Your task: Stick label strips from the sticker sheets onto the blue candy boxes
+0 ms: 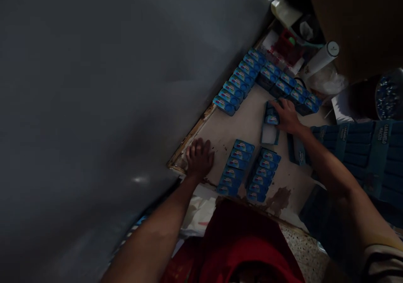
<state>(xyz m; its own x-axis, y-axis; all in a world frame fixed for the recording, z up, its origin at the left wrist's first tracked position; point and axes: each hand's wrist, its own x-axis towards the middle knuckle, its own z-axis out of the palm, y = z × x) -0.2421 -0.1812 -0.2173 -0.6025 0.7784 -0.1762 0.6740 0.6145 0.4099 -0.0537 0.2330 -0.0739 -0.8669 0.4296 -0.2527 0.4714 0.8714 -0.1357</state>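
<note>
My left hand [200, 158] lies on the tabletop [217, 132] near its worn left corner, fingers spread, holding nothing. At a narrow open box [269, 135], my right hand [286, 114] curls its fingers around a small blue printed pack [271, 119] at the upper end. The lower part of that box shows a pale inside. Closer to my body stand two rows of similar blue packs, a left row [235, 165] and a right row [263, 174]. My right fingertips are partly hidden in the dim light.
A blue row [236, 83] lines the wall-side edge, and more packs [289, 85] stand along the back. A white cylinder [324, 56], a red item [288, 48] and a clear jar [388, 96] are behind. Large blue cartons [355, 148] stack at right; a grey wall [110, 85] bounds the left.
</note>
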